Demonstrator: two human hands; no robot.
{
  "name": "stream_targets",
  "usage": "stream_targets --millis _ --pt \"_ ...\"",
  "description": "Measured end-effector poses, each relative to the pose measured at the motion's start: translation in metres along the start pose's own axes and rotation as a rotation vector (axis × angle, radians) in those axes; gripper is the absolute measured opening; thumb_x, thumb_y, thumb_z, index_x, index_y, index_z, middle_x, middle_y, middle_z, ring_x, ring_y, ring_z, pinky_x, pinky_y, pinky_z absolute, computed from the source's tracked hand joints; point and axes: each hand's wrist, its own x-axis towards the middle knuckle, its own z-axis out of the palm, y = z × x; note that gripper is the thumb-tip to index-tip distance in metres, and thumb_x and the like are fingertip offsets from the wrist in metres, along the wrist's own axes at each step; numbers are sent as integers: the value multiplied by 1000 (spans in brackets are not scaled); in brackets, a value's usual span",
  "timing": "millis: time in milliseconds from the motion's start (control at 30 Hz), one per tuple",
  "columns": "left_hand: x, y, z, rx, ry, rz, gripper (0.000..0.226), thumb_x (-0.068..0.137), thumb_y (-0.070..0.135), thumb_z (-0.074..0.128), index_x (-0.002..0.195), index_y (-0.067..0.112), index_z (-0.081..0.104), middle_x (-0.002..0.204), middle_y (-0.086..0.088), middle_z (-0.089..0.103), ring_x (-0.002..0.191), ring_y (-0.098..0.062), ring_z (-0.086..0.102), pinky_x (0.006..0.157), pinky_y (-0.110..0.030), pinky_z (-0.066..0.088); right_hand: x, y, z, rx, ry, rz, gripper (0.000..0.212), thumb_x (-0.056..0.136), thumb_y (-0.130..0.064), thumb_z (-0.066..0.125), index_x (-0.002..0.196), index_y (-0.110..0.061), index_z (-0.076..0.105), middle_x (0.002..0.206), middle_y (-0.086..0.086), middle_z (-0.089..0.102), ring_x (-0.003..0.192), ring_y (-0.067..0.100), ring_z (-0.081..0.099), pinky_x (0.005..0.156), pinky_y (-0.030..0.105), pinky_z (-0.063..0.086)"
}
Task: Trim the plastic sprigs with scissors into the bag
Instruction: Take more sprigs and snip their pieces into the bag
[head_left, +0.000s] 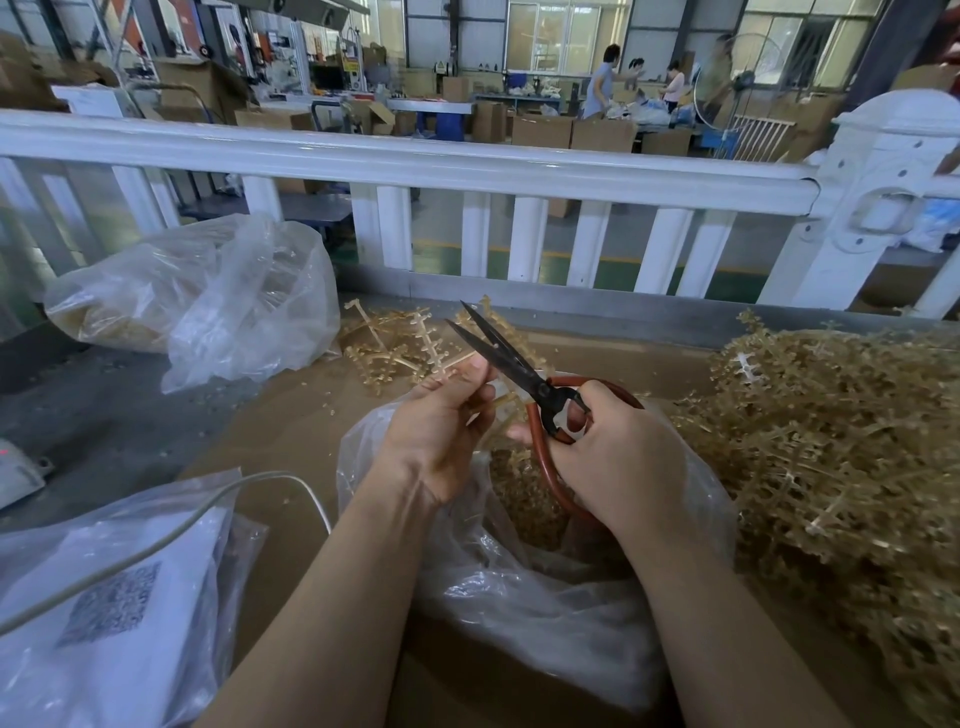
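Left hand (441, 421) pinches a tan plastic sprig (501, 402); right hand (618, 447) grips red-handled scissors (524, 371), blades apart, above clear bag (519, 582).

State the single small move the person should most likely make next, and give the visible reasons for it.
Probably close the scissors on the sprig. The right hand holds them with blades apart, the left hand pinches the sprig beside the blades, and the open bag lies directly below to catch the cut pieces.
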Motion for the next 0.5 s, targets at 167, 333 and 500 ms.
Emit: stream_targets --millis 167,333,500 --pt "0 -1 2 24 -28 107 4 89 9 62 87 10 64 71 -1 62 63 -8 60 56 -21 53 0 2 0 20 26 -12 62 75 -83 47 77 -23 62 70 -21 48 56 1 42 54 7 25" --pt "0 2 0 70 -79 187 7 91 8 57 94 15 60 76 -1 64 72 -14 60 61 -26 55 1 1 -2 14 29 -12 59 75 -83 49 75 -25 58 70 -23 48 57 0 44 52 7 23" --pt "-1 3 -2 89 -96 163 25 86 28 63 105 12 59 79 0 63 74 -14 61 70 -31 55 1 4 -1 40 -44 15 67 71 -89 41 87 -27 60 81 -24 53 67 1 50 56 7 28"
